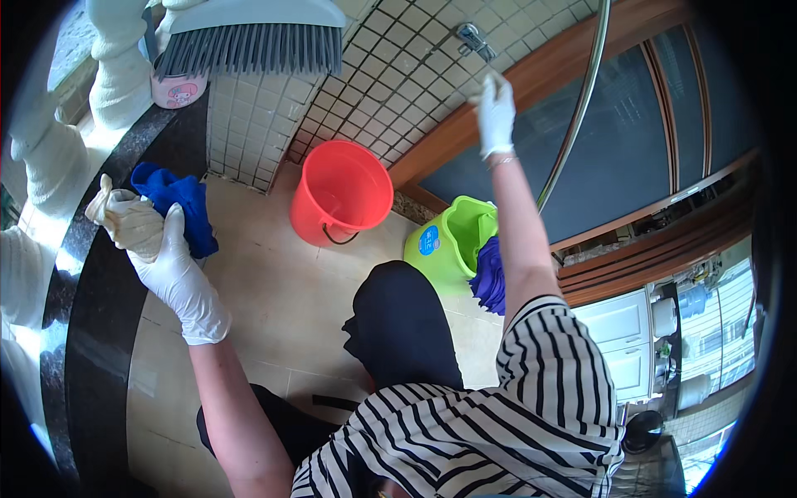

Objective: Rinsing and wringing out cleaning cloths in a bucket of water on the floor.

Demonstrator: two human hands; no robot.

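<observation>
My left hand [171,274], in a thin white glove, grips a crumpled beige cloth [134,230] above the black stone ledge. Right beside its fingers a blue cloth [177,199] hangs at the ledge's edge; whether the hand also touches it I cannot tell. My right hand [497,118], gloved in white too, is stretched out toward the tiled wall, just below a chrome tap [474,42]. Its fingers are blurred, and whether they hold anything is unclear. Between the arms, a red plastic bucket [339,187] stands on the floor with its handle down.
A lime-green mop bucket [436,249] with a purple mop head [489,277] stands near my right arm. Grey broom bristles [249,50] hang above a pink tin [179,90]. White balusters [115,75] line the dark ledge [99,348]. A metal pole [582,106] crosses before wood-framed doors [610,143].
</observation>
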